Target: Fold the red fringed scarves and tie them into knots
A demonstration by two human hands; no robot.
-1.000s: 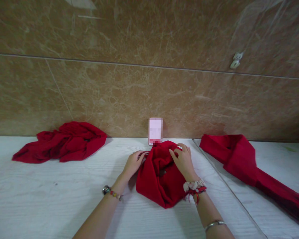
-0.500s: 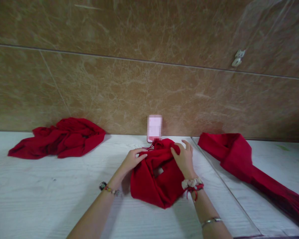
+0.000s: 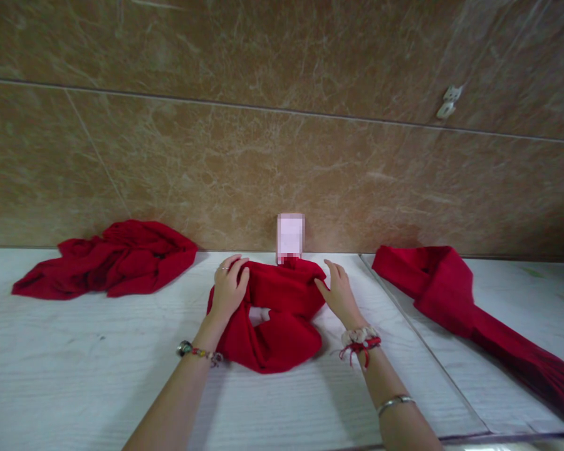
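Observation:
A red scarf, bunched into a ring with a gap in its middle, lies on the white table before me. My left hand is closed over its upper left edge, fingers bent across the cloth. At the upper right edge my right hand has its fingers stretched out and apart, the thumb touching the fabric. Just behind the scarf a phone leans on the wall; its screen is blurred out, and the cloth's top edge overlaps its foot.
Another crumpled red scarf rests by the wall at the left. To the right a third red scarf trails toward the table's front corner across a table seam. A small white cat-shaped piece sticks to the brown tiled wall.
The middle scarf has shifted left and spread out, its gap showing the white table. My left hand has moved left and up with it; my right hand's grip has loosened.

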